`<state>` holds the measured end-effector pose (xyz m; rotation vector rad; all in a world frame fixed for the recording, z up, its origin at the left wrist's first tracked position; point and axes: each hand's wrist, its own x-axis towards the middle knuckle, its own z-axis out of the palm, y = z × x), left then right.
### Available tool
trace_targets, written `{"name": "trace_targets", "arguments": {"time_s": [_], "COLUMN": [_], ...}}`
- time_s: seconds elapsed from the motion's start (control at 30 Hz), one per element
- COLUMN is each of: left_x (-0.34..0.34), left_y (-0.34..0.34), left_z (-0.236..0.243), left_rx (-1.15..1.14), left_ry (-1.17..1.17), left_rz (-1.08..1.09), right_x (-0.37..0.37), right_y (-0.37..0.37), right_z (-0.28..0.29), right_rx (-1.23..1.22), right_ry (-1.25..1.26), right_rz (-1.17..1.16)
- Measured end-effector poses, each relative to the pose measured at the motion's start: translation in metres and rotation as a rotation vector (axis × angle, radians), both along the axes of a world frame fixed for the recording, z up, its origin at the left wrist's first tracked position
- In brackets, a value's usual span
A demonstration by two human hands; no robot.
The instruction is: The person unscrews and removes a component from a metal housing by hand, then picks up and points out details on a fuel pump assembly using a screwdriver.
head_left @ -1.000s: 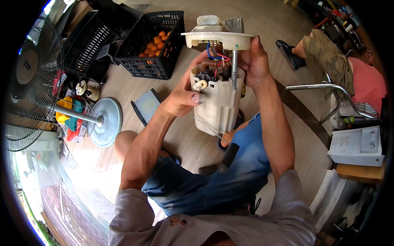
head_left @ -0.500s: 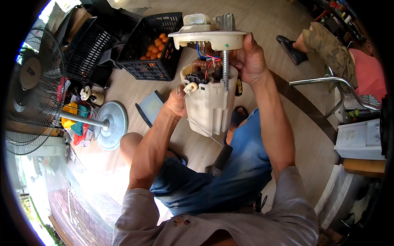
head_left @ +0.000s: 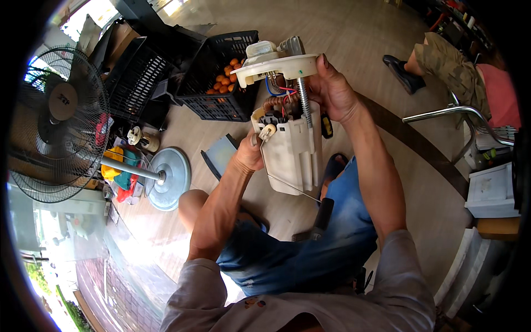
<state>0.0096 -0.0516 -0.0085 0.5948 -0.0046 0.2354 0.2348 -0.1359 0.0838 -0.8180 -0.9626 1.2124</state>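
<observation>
I hold a white plastic pump assembly (head_left: pixel 290 149) upright over my lap. It has a round flat top flange (head_left: pixel 276 67), a metal spring rod, coloured wires and a thin wire arm ending in a black float (head_left: pixel 322 214). My right hand (head_left: pixel 334 88) grips the upper part under the flange. My left hand (head_left: pixel 250 155) clasps the left side of the white housing.
A standing fan (head_left: pixel 58 133) with a round base (head_left: pixel 168 178) is on the left. Black crates stand behind, one (head_left: pixel 221 72) holding orange fruit. A dark flat panel (head_left: pixel 218 155) lies on the floor. Another person (head_left: pixel 459 66) sits at upper right beside a metal chair frame (head_left: pixel 459 113).
The pump assembly has swung a little to the left and lower in view. My left hand slid down from the top connectors to the housing's side.
</observation>
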Motion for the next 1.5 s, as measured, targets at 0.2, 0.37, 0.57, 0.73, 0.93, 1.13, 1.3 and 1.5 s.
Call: {"name": "trace_targets", "arguments": {"time_s": [0.2,0.37,0.57,0.73,0.93,1.13,1.3,1.5], "left_x": [-0.005,0.008,0.0,-0.02,-0.043,-0.046,-0.052,-0.056], "left_y": [0.002,-0.006,-0.019,-0.013,-0.008,-0.007,-0.004,-0.002], "left_z": [-0.003,0.034,0.059,0.056,0.047,0.057,0.057,0.059], "left_rx": [0.005,0.268,0.42,0.546,0.54,0.659,0.688,0.798], "left_ry": [-0.035,0.029,0.08,0.128,0.086,0.137,0.121,0.132], "left_rz": [0.028,0.193,0.348,0.297,0.44,0.511,0.492,0.513], "right_x": [-0.005,0.007,-0.007,-0.014,-0.01,-0.023,-0.042,-0.048], "right_y": [-0.006,-0.015,-0.027,-0.048,-0.059,-0.057,-0.065,-0.068], "right_z": [0.008,0.018,0.021,0.039,0.042,0.033,0.041,0.051], "right_rx": [0.003,0.0,-0.039,-0.163,-0.046,0.37,0.525,0.66], "right_ry": [-0.071,-0.159,-0.335,-0.781,-1.138,-1.124,-1.298,-1.407], "right_rz": [-0.009,-0.02,-0.254,-0.378,-0.417,-0.533,-0.544,-0.588]}}
